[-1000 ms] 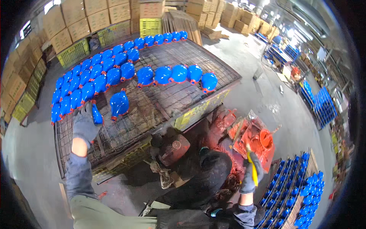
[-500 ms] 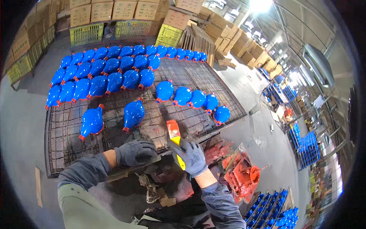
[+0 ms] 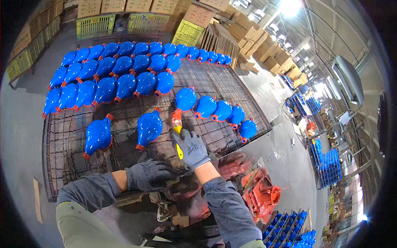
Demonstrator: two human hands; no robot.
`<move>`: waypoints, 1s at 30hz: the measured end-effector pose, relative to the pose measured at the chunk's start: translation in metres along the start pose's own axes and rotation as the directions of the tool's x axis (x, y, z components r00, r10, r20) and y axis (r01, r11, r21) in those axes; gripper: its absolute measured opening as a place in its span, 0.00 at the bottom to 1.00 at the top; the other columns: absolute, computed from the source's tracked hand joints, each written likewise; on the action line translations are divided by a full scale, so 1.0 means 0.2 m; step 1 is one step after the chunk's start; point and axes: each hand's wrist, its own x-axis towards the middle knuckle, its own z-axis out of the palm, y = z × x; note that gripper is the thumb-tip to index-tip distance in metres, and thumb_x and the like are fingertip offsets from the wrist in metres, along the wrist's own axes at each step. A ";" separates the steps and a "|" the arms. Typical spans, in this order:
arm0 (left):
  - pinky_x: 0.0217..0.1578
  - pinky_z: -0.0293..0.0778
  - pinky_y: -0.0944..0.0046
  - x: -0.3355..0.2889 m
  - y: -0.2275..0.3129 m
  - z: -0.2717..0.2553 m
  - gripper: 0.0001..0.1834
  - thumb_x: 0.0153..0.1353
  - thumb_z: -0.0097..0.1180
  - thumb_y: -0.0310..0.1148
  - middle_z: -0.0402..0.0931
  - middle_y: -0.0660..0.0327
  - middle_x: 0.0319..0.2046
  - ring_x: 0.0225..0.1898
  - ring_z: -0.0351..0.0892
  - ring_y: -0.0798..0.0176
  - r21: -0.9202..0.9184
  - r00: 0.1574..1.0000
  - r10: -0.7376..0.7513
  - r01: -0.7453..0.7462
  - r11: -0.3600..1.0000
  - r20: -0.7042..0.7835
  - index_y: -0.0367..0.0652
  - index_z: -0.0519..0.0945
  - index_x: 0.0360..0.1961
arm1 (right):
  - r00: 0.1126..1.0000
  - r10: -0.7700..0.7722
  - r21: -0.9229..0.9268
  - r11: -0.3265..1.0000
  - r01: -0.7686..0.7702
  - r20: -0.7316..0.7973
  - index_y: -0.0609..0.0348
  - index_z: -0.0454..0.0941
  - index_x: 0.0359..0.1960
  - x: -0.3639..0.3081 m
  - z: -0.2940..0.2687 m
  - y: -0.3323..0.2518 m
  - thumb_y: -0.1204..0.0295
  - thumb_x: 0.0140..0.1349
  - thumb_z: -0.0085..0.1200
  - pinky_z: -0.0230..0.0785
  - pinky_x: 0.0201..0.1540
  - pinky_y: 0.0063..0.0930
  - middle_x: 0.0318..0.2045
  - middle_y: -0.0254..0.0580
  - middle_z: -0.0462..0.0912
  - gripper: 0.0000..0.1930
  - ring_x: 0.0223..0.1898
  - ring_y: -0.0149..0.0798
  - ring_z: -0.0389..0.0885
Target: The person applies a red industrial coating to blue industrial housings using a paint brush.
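Observation:
My right hand (image 3: 191,149), in a grey work glove, grips a paintbrush (image 3: 177,120) with a yellow handle and red-coated bristles. Its tip is at the near end of a glossy blue bulb-shaped part (image 3: 186,99); whether they touch is hard to tell. My left hand (image 3: 151,174), gloved too, lies with fingers stretched at the near edge of the wire-mesh rack (image 3: 120,159), holding nothing. Left of the brush lie two more blue parts with red ends, a nearer one (image 3: 98,134) and another (image 3: 149,129).
Several rows of blue parts (image 3: 103,89) cover the rack's far side. At its near right stands a red paint-covered container (image 3: 271,195). Further racks of blue parts (image 3: 285,227) are at lower right. Yellow crates (image 3: 96,27) and cardboard boxes (image 3: 198,15) line the back.
My right hand has moved forward with the paintbrush, bringing its bristles up to a blue part's near end. My left hand stays near the rack's edge. The view has shifted slightly.

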 end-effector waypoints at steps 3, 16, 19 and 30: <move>0.57 0.68 0.45 -0.01 -0.03 0.02 0.26 0.54 0.62 0.37 0.74 0.52 0.52 0.56 0.71 0.44 -0.004 1.000 -0.009 0.009 1.000 0.003 0.49 0.76 0.56 | 0.999 0.002 0.004 1.000 -0.002 0.039 0.43 0.69 0.64 0.00 0.00 -0.02 0.66 0.58 0.51 0.68 0.42 0.43 0.45 0.44 0.71 0.28 0.45 0.48 0.72; 0.58 0.67 0.46 -0.01 -0.02 0.01 0.24 0.57 0.60 0.38 0.75 0.52 0.52 0.55 0.72 0.44 -0.021 1.000 -0.013 0.013 1.000 -0.008 0.48 0.76 0.56 | 0.990 0.081 0.155 0.986 -0.063 -0.115 0.44 0.67 0.65 0.02 0.04 -0.04 0.66 0.60 0.50 0.68 0.41 0.44 0.42 0.44 0.72 0.28 0.44 0.49 0.73; 0.59 0.67 0.46 0.00 -0.01 0.01 0.24 0.57 0.59 0.37 0.75 0.52 0.52 0.55 0.72 0.44 0.012 0.999 0.011 -0.011 1.000 -0.040 0.48 0.76 0.56 | 0.987 0.110 0.203 0.975 -0.085 -0.115 0.43 0.71 0.61 0.03 0.04 -0.06 0.62 0.61 0.53 0.69 0.42 0.45 0.45 0.43 0.75 0.25 0.44 0.50 0.74; 0.57 0.68 0.45 0.00 -0.02 0.01 0.24 0.55 0.63 0.38 0.76 0.50 0.50 0.54 0.73 0.43 0.025 0.996 0.056 -0.054 0.998 -0.069 0.46 0.77 0.54 | 0.986 0.096 0.141 0.987 -0.076 -0.139 0.45 0.67 0.65 0.06 -0.02 -0.07 0.66 0.57 0.52 0.69 0.41 0.44 0.44 0.43 0.74 0.30 0.43 0.48 0.74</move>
